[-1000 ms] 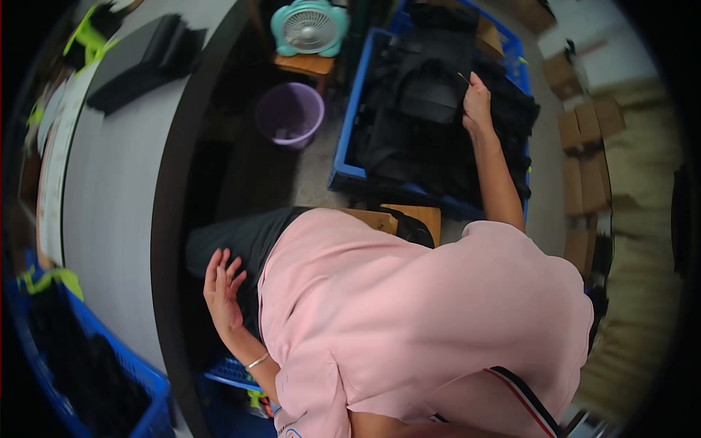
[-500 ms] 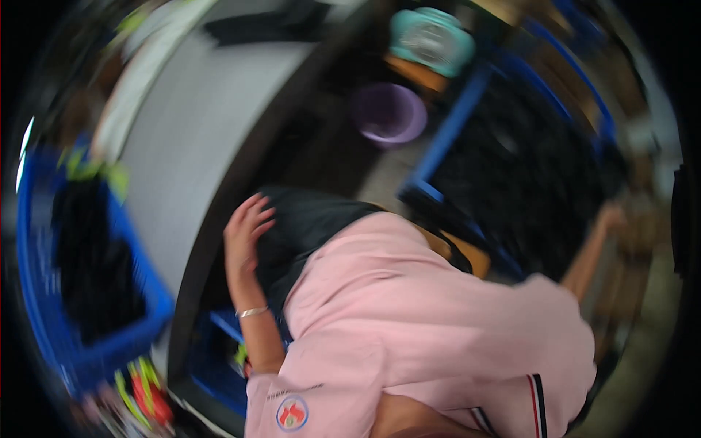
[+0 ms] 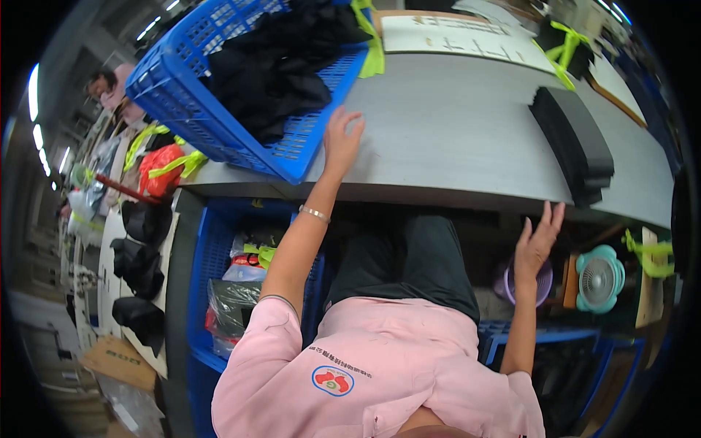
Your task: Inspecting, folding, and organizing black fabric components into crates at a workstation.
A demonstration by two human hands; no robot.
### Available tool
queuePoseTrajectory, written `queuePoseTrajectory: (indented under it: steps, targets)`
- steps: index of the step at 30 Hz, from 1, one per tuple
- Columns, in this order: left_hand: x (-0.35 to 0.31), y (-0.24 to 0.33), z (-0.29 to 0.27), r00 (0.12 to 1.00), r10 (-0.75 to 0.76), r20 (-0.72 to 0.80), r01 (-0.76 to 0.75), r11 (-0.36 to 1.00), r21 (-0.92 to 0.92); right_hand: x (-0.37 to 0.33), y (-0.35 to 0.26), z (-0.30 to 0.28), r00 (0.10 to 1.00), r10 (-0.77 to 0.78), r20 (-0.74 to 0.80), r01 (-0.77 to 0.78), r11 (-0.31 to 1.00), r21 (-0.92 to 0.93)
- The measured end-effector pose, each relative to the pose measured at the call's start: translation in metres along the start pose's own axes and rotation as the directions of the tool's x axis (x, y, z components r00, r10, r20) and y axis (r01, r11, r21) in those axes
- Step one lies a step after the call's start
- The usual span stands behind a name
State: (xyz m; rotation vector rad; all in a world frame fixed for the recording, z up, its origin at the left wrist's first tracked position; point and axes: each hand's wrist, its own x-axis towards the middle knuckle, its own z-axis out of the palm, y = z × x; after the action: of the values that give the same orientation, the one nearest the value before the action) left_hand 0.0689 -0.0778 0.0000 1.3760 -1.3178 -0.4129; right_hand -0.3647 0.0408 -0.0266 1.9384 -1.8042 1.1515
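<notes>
While the left hand (image 3: pixel 342 140) rests flat, fingers spread, on the grey table (image 3: pixel 453 139) just beside the corner of one blue crate (image 3: pixel 219 109) of dark cloth, the right hand (image 3: pixel 537 244) hangs open and empty below the table's near edge, probably not touching it; one black stack (image 3: pixel 573 142) lies well apart, bare tabletop between.

A small teal fan (image 3: pixel 599 277) sits beside a purple bin (image 3: pixel 505 281) under the table. Black flat pieces (image 3: pixel 573 142) lie stacked on the grey tabletop (image 3: pixel 453 139).
</notes>
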Motion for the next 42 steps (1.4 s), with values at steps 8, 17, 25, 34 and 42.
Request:
queuePoseTrajectory:
  steps: [8, 17, 25, 34, 42]
  targets:
    - [0.102, -0.076, -0.018, 0.963, -0.178, -0.201, 0.268, 0.635, 0.725, 0.021, -0.034, 0.108, 0.985, -0.165, 0.042, 0.165, 0.986, -0.009]
    - [0.022, -0.020, 0.021, 0.909, 0.375, -0.182, -0.261, 0.853, 0.452, 0.029, -0.053, 0.079, 0.975, -0.107, 0.196, 0.081, 0.988, 0.132]
    - [-0.120, 0.056, 0.050, 0.933, 0.312, 0.181, -0.331, 0.940, 0.085, 0.028, -0.150, 0.083, 0.931, -0.330, 0.153, 0.219, 0.844, 0.490]
    - [-0.127, 0.080, 0.020, 0.954, 0.090, 0.287, 0.013, 0.941, -0.338, 0.041, -0.154, 0.071, 0.956, -0.204, 0.213, 0.011, 0.746, 0.666]
    - [-0.137, 0.074, 0.022, 0.982, 0.019, 0.189, 0.073, 0.880, -0.469, 0.042, -0.143, 0.069, 0.969, 0.035, 0.246, -0.206, 0.668, 0.716]
